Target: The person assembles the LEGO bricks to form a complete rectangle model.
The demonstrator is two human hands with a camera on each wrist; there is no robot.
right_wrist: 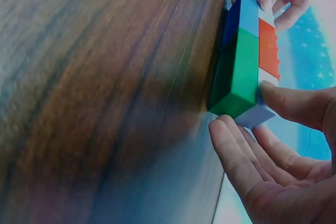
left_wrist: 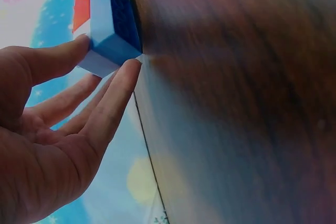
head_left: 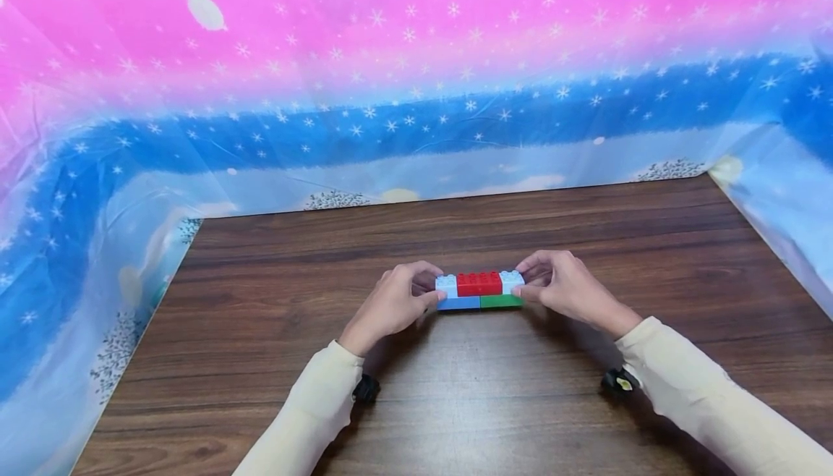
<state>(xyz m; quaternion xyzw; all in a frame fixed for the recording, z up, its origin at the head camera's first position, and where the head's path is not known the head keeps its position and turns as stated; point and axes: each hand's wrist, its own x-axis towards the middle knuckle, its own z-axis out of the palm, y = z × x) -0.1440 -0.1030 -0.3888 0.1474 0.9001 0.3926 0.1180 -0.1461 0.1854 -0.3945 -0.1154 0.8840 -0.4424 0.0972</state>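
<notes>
Several toy building bricks form a two-layer bar close over the middle of the wooden table. Its lower layer is a blue brick (head_left: pixel 458 303) beside a green brick (head_left: pixel 502 301). On top, a red brick (head_left: pixel 479 283) sits between a pale left brick (head_left: pixel 446 284) and a pale right brick (head_left: pixel 510 282). My left hand (head_left: pixel 398 301) holds the bar's left end, thumb on the near face of the pale brick. My right hand (head_left: pixel 569 284) holds the right end in the same manner. In the left wrist view, the blue brick's dark underside (left_wrist: pixel 125 17) shows.
The brown wooden table (head_left: pixel 260 360) extends all round the hands. A pink and blue snowflake-patterned cloth (head_left: pixel 416 114) stands along its back and sides. Black straps with small devices (head_left: pixel 618 382) sit at the cream sleeves (head_left: pixel 696 375).
</notes>
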